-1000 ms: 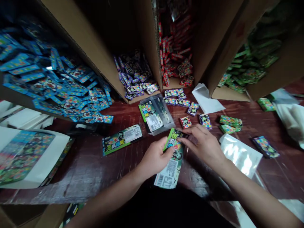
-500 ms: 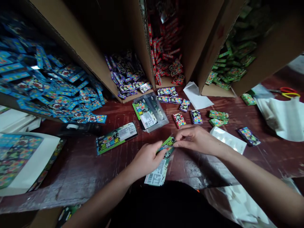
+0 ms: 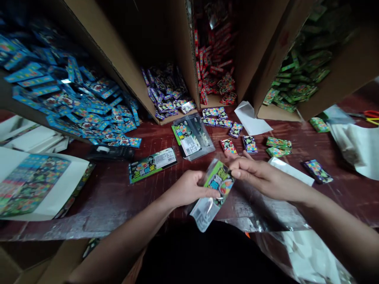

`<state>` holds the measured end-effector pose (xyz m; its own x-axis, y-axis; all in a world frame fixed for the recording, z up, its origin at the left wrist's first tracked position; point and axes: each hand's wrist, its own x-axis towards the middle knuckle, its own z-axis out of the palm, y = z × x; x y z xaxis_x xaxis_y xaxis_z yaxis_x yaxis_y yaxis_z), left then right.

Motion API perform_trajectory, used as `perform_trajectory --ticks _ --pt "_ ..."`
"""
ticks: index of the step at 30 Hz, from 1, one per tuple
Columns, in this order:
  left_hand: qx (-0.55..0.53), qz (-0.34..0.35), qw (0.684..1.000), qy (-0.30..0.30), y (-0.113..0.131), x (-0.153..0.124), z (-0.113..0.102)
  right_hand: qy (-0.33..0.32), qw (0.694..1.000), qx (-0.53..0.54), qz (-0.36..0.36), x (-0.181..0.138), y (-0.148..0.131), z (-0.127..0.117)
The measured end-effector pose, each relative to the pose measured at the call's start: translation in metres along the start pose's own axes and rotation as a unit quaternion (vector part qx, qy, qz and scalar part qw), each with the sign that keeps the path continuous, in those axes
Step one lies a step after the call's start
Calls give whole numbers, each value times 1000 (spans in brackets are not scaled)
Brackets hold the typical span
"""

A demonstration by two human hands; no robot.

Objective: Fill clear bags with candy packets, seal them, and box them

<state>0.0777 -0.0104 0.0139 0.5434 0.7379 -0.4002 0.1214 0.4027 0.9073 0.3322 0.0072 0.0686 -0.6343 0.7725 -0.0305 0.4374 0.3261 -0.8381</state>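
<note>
A printed card packet [image 3: 220, 181], black and green with colourful lettering and a clear plastic lower part, is tilted up in front of my body. My left hand [image 3: 191, 187] pinches its left side, thumb across the front. The fingertips of my right hand [image 3: 253, 173] are closed on its upper right edge. Just beyond my right hand lie a small red box [image 3: 227, 146] and a small purple box [image 3: 250, 144]. A similar flat packet [image 3: 153, 163] rests left of my hands, and further plastic packets [image 3: 194, 140] lie overlapped behind them.
Cardboard cartons hold many small boxes: blue [image 3: 97, 114], purple [image 3: 168, 94], red [image 3: 216, 71] and green [image 3: 293, 86]. White paper [image 3: 251, 120] lies before them. Scissors [image 3: 371, 116] are at far right, a printed sheet [image 3: 38, 185] at left.
Both hands have turned the packet so its lettered face shows more fully. My left hand's grip has shifted on it. The whole view has swung slightly left.
</note>
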Motion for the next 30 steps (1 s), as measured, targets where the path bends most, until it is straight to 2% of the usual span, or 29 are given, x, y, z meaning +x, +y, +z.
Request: perform_trajectory --ticks 1,3,4,5,7,10,12,14,16,17,20,21,22,23,24,26,28,30 --pt "-27 22 998 60 -2 3 3 86 996 12 2 2 5 8" --pt "-84 70 978 179 -9 10 11 259 965 35 32 8 15 32" --pt "-108 85 964 227 -14 12 16 308 948 46 60 11 20 47" --pt "-123 93 953 261 -21 14 22 322 940 52 95 14 24 62" --pt "-105 91 945 294 -36 15 33 293 941 18 168 19 32 94" --pt "49 64 938 339 -58 7 42 278 923 -128 234 23 46 132" --pt "190 30 924 330 -65 -4 37 278 910 -191 242 24 57 145" --pt "309 14 905 292 -59 -17 19 257 910 -220 239 23 66 148" --pt "402 22 866 297 -42 -28 -15 210 911 -259 241 23 69 143" --pt "445 28 832 330 -30 -32 -38 179 911 -281 243 24 68 138" --pt "592 -13 671 445 10 -36 -118 118 920 -294 229 33 61 114" --pt "618 -50 624 476 21 -36 -145 126 926 -282 216 37 60 102" --pt "630 -104 593 490 31 -33 -170 142 933 -268 194 42 60 88" --pt "636 -156 575 490 38 -30 -193 166 935 -263 171 47 63 72" --pt "639 -196 576 471 43 -26 -213 187 935 -269 140 51 68 55" --pt "631 -217 605 434 49 -17 -244 186 933 -298 79 58 84 16" --pt "625 -276 608 405 51 -10 -261 147 934 -322 39 63 102 -21" --pt "627 -293 597 406 54 -5 -263 96 933 -344 27 72 118 -50"
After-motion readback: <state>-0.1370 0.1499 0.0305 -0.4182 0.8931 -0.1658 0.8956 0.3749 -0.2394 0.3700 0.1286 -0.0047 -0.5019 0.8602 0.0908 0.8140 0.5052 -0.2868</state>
